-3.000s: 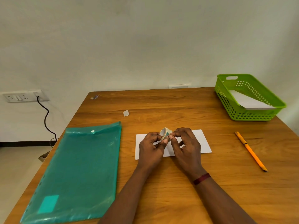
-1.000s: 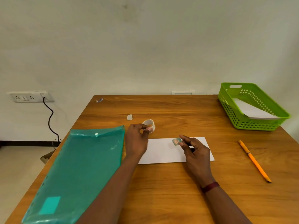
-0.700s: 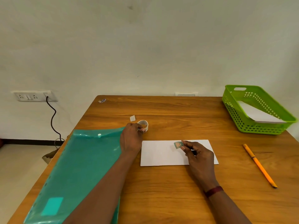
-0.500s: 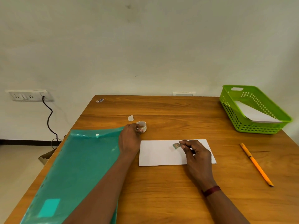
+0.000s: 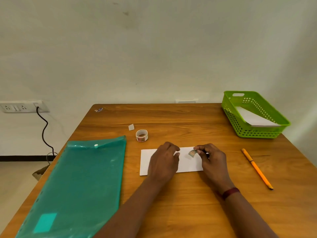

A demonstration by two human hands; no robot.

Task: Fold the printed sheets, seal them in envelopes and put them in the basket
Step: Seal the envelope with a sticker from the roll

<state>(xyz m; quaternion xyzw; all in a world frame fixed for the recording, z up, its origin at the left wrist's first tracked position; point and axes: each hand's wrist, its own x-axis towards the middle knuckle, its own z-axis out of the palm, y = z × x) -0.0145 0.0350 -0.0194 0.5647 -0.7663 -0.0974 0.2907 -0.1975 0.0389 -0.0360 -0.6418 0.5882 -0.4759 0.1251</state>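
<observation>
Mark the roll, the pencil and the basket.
roll point(image 5: 142, 139): head view, front outer wall.
pencil point(image 5: 257, 169): head view, middle of the shaft.
basket point(image 5: 257, 133): head view, near side wall.

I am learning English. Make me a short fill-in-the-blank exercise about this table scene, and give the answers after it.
1. The basket is ____ in colour.
2. The pencil lies to the ____ of the envelope.
3. The right hand pinches a small sticker just above the ____.

Missing words: green; right; envelope.
</observation>
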